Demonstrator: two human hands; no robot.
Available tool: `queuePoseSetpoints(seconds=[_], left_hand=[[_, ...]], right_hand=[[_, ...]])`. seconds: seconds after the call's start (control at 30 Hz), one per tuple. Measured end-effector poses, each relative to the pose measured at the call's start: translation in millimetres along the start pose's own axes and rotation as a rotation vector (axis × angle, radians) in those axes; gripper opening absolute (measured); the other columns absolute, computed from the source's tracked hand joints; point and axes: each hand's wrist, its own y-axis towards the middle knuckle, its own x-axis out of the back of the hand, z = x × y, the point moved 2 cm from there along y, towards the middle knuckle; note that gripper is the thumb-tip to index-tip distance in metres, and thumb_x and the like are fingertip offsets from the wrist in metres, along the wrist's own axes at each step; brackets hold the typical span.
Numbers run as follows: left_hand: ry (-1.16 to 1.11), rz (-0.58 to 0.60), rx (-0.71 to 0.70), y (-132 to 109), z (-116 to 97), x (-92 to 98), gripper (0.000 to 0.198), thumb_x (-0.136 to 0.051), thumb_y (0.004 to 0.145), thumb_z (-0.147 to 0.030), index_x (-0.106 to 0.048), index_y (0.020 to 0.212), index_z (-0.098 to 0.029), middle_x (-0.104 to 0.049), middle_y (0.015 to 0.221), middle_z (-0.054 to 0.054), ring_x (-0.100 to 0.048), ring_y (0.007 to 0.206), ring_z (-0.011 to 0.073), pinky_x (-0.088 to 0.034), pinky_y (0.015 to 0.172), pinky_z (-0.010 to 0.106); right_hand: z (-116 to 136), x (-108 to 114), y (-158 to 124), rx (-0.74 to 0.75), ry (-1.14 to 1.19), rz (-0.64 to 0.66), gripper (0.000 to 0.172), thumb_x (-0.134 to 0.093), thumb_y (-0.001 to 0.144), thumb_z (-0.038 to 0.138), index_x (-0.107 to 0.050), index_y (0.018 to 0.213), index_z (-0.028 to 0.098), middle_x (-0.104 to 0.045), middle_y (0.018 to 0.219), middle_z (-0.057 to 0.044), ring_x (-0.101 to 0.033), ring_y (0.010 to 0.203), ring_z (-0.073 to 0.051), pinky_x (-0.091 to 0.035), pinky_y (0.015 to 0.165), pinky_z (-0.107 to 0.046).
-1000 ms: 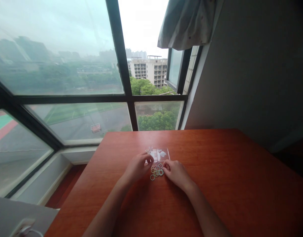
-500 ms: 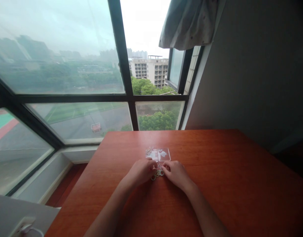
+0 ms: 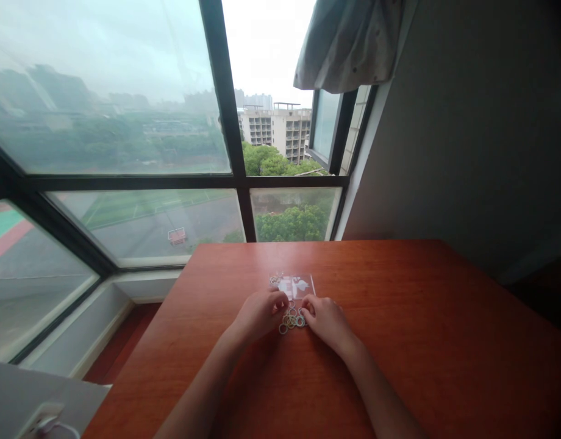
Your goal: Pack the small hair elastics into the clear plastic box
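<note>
A small heap of pale rings (image 3: 290, 319), whitish and greenish, lies on the table between my two hands. My left hand (image 3: 261, 312) is at the heap's left side, its fingers curled together; anything between the fingertips is hidden. On the right side, my right hand (image 3: 327, 316) has thumb and forefinger closed at the edge of the heap, touching or very near a ring, and I cannot make out what they hold. Just beyond both hands lies a flat clear plastic case (image 3: 308, 286) with white shapes showing on it. More small rings (image 3: 275, 280) sit at its left end.
The reddish-brown wooden table (image 3: 390, 286) stretches out around the hands. Dark-framed windows (image 3: 237, 182) rise behind its far edge, with a grey curtain (image 3: 349, 49) hanging at upper right. A wall socket with a white cable (image 3: 56, 427) is at lower left.
My left hand has drawn slightly left and away from the heap, uncovering more of the rings. My right fingers have shifted a little right.
</note>
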Motion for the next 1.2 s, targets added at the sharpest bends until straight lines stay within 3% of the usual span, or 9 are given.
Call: queuePoseSetpoints(seconds=[0.23, 0.5, 0.63, 0.8, 1.03, 1.2], left_hand=[[-0.143, -0.217, 0.006, 4, 12, 0.9, 0.013, -0.054, 0.079, -0.016, -0.067, 0.076, -0.018, -0.065, 0.077, 0.002, -0.053, 0.062, 0.0108, -0.038, 0.059, 0.021], [-0.122, -0.433, 0.119, 13, 24, -4.0, 0.010, -0.056, 0.083, -0.022, -0.065, 0.080, -0.019, -0.067, 0.075, -0.001, -0.052, 0.059, 0.0109, -0.038, 0.059, 0.022], [-0.095, -0.429, 0.112, 19, 25, -6.4, 0.011, -0.055, 0.083, -0.021, -0.066, 0.084, -0.019, -0.067, 0.078, 0.001, -0.053, 0.062, 0.0120, -0.039, 0.060, 0.023], [-0.100, -0.382, 0.110, 19, 25, -6.4, 0.019, -0.052, 0.084, -0.018, -0.067, 0.097, -0.019, -0.066, 0.088, 0.003, -0.053, 0.062, 0.0113, -0.040, 0.061, 0.023], [-0.142, -0.336, 0.084, 10, 21, -3.8, 0.017, -0.052, 0.083, -0.016, -0.066, 0.092, -0.018, -0.066, 0.091, 0.003, -0.053, 0.063, 0.0106, -0.042, 0.062, 0.022], [-0.176, -0.294, 0.041, 6, 11, -4.1, 0.014, -0.054, 0.083, -0.016, -0.066, 0.089, -0.019, -0.066, 0.090, 0.002, -0.054, 0.064, 0.0103, -0.042, 0.062, 0.022]], right_hand=[[-2, 3, 0, 0.040, 0.097, 0.024, 0.007, -0.058, 0.080, 0.023, -0.064, 0.077, 0.022, -0.069, 0.072, 0.000, -0.060, 0.067, -0.014, -0.031, 0.060, -0.022], [-1, 9, 0, 0.085, 0.223, 0.031, 0.011, -0.055, 0.079, 0.021, -0.066, 0.077, 0.021, -0.066, 0.066, 0.001, -0.058, 0.061, -0.012, -0.034, 0.057, -0.020], [-3, 10, -1, 0.110, 0.213, 0.107, 0.015, -0.057, 0.080, 0.027, -0.069, 0.075, 0.022, -0.067, 0.066, 0.000, -0.059, 0.062, -0.013, -0.035, 0.057, -0.021], [-4, 12, 0, 0.044, 0.119, 0.019, 0.017, -0.054, 0.083, 0.024, -0.070, 0.080, 0.023, -0.072, 0.076, -0.001, -0.064, 0.071, -0.014, -0.037, 0.063, -0.022], [-1, 10, -1, 0.027, 0.055, 0.080, 0.011, -0.062, 0.081, 0.031, -0.070, 0.080, 0.024, -0.071, 0.075, 0.000, -0.063, 0.069, -0.015, -0.035, 0.061, -0.022], [2, 8, -1, 0.025, -0.019, 0.048, 0.010, -0.059, 0.080, 0.026, -0.069, 0.077, 0.024, -0.070, 0.073, 0.000, -0.062, 0.069, -0.015, -0.031, 0.057, -0.023]])
